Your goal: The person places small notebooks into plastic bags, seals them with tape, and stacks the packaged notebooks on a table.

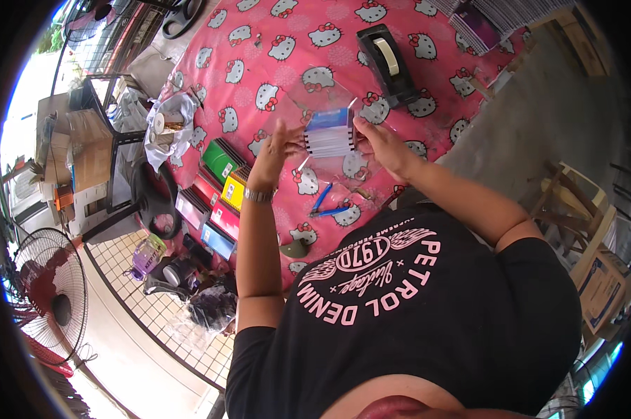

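My left hand point(282, 148) and my right hand point(383, 145) hold a small stack of spiral-bound notebooks point(329, 143) between them, one at each side. The top cover is blue, and the white page edges face me. Clear plastic point(324, 95) spreads around the stack, past its far edge. Some of my fingers are hidden behind the stack. Just nearer to me on the table lies a blue V-shaped tool point(320, 202), perhaps a cutter. Beyond my right hand stands a black tape dispenser point(399, 89) with a cream roll.
A pink patterned cloth point(266, 63) covers the table. Left of my left arm are stacked notebooks in green point(219, 160), yellow point(234, 190) and other colours. A plastic bag point(179, 143) hangs at the table's left edge. More notebooks point(477, 28) lie far right. A fan point(50, 293) stands left.
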Tool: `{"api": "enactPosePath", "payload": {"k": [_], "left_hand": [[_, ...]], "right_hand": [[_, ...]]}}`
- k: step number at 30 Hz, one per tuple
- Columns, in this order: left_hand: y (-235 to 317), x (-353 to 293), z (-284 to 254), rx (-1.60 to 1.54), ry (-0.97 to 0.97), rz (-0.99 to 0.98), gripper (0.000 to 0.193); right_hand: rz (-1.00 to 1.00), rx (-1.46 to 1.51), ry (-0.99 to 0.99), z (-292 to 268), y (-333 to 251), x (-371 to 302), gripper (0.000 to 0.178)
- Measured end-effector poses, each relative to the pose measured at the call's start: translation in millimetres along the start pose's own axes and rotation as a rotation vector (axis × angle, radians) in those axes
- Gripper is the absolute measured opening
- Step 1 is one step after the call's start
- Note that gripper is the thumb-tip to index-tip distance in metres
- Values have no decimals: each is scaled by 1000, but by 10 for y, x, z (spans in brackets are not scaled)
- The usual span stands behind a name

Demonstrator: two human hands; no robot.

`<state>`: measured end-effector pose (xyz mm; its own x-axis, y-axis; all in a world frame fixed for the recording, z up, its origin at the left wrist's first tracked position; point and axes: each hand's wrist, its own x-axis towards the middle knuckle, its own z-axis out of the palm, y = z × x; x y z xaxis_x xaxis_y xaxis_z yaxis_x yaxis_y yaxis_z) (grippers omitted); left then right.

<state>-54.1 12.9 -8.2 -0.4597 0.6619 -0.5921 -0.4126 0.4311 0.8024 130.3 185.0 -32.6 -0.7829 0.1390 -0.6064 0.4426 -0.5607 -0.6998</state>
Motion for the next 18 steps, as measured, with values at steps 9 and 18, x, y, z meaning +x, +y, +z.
{"api": "enactPosePath", "payload": {"k": [9, 18], "left_hand": [[-659, 120, -52, -427, -76, 90, 44], [-551, 393, 133, -36, -195, 104, 40]], "right_hand": [[-587, -665, -77, -501, 75, 461, 32], [-589, -859, -186, -292, -202, 671, 28]]}}
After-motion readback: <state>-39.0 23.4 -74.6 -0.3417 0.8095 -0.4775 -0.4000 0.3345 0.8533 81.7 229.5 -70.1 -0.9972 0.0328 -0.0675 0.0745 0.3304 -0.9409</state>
